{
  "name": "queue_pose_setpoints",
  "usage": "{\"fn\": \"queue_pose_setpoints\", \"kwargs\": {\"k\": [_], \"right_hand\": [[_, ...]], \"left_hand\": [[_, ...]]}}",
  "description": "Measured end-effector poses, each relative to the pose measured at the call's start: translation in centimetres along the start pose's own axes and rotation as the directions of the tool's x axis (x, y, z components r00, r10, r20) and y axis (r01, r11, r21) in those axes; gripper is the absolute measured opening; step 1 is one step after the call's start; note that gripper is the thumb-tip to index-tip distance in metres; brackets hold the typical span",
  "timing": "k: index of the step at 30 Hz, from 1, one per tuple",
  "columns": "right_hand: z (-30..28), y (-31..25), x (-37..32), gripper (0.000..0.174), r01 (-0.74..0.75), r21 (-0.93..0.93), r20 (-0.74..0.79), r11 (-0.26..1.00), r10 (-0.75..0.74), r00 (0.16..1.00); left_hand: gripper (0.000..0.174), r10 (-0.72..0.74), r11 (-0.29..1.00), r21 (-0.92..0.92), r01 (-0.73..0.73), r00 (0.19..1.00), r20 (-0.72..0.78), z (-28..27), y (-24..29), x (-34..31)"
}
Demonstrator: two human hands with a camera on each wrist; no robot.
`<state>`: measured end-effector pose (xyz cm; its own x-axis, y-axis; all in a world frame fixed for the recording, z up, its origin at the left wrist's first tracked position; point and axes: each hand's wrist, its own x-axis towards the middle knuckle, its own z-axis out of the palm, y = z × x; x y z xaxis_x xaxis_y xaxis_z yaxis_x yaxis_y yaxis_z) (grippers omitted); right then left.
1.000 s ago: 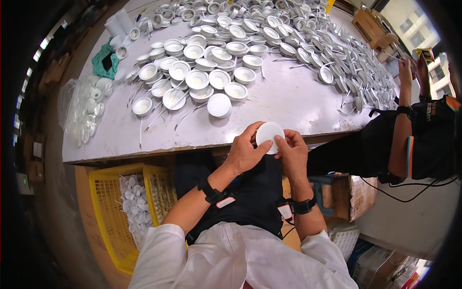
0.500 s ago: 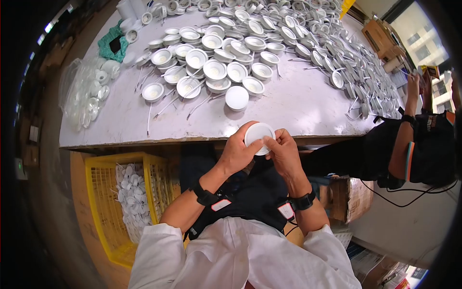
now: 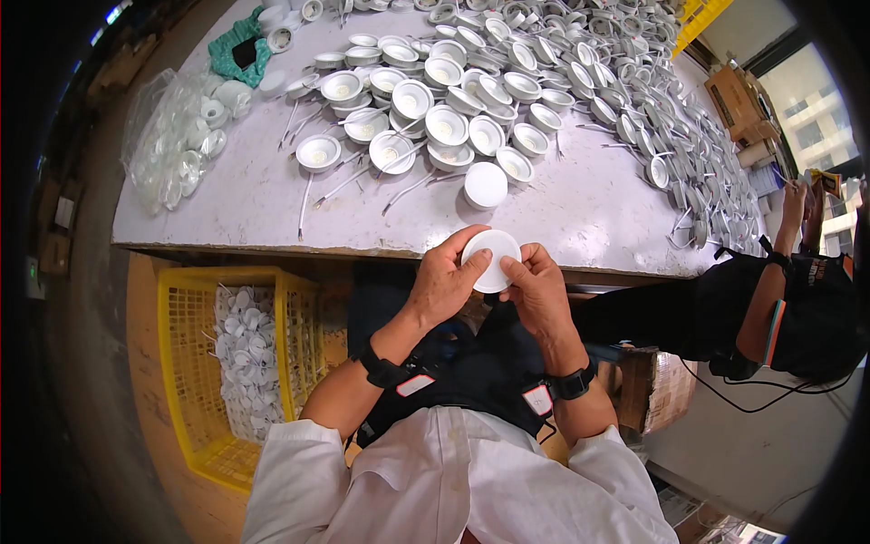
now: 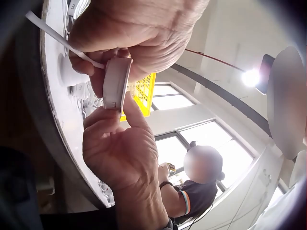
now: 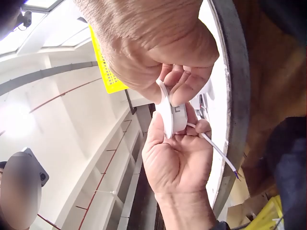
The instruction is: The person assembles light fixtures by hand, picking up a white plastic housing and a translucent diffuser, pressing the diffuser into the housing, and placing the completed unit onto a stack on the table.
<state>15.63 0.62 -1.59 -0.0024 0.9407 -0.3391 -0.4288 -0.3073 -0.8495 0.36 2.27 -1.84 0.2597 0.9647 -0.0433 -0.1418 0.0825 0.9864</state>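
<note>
Both hands hold one round white lamp (image 3: 492, 260) just off the table's front edge, its flat face up. My left hand (image 3: 444, 283) grips its left side, thumb on the face; my right hand (image 3: 541, 295) pinches the right side, thumb also on the face. In the right wrist view a white cable (image 5: 218, 151) with bare wire ends leaves the lamp body (image 5: 179, 118) beside the left hand's fingers. Another white-faced lamp (image 3: 486, 186) lies on the table, in front of several lamps with open cups (image 3: 447, 125).
A large heap of lamps (image 3: 634, 118) covers the table's back and right. Clear plastic bags (image 3: 172, 150) with white parts lie at the left, near a green cloth (image 3: 237, 53). Below stands a yellow crate (image 3: 172, 363) holding white pieces. Another person (image 3: 788, 299) is at the right.
The head view has shifted, so the table and lamps appear further right. Both hands still hold the lamp, and the left thumb has moved slightly away from the right thumb on its face.
</note>
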Motion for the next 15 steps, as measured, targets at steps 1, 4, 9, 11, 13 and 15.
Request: {"fn": "queue_pose_setpoints", "kwargs": {"k": [1, 4, 9, 11, 13, 15], "right_hand": [[0.2, 0.0, -0.1, 0.018, -0.003, 0.007, 0.008, 1.0, 0.003, 1.0], [0.0, 0.6, 0.1, 0.018, 0.005, -0.025, 0.006, 1.0, -0.005, 1.0], [0.1, 1.4, 0.1, 0.017, 0.024, -0.082, 0.021, 0.996, -0.023, 1.0], [0.3, 1.2, 0.3, 0.016, 0.024, -0.085, 0.025, 0.996, -0.022, 0.999], [0.3, 0.5, 0.7, 0.015, -0.009, -0.106, 0.075, 0.994, 0.017, 0.997], [0.8, -0.6, 2.3, 0.018, 0.14, -0.317, -0.065, 0.938, -0.168, 0.984]], "left_hand": [[0.035, -0.002, 1.0, -0.002, 0.002, 1.0, -0.001, 0.0, 0.1, -0.1], [0.034, 0.005, 1.0, 0.013, -0.005, 1.0, -0.011, -0.2, 0.1, -0.2], [0.034, 0.038, 0.997, 0.063, -0.037, 0.999, -0.008, -0.8, -0.9, -0.1], [0.034, -0.018, 1.0, -0.012, 0.017, 1.0, -0.024, -1.1, -0.8, -0.2], [0.034, -0.073, 0.994, -0.087, 0.07, 0.997, -0.034, -1.8, -0.7, -0.5], [0.032, -0.055, 0.992, -0.12, 0.03, 0.976, -0.209, -4.5, -0.6, -1.9]]}}
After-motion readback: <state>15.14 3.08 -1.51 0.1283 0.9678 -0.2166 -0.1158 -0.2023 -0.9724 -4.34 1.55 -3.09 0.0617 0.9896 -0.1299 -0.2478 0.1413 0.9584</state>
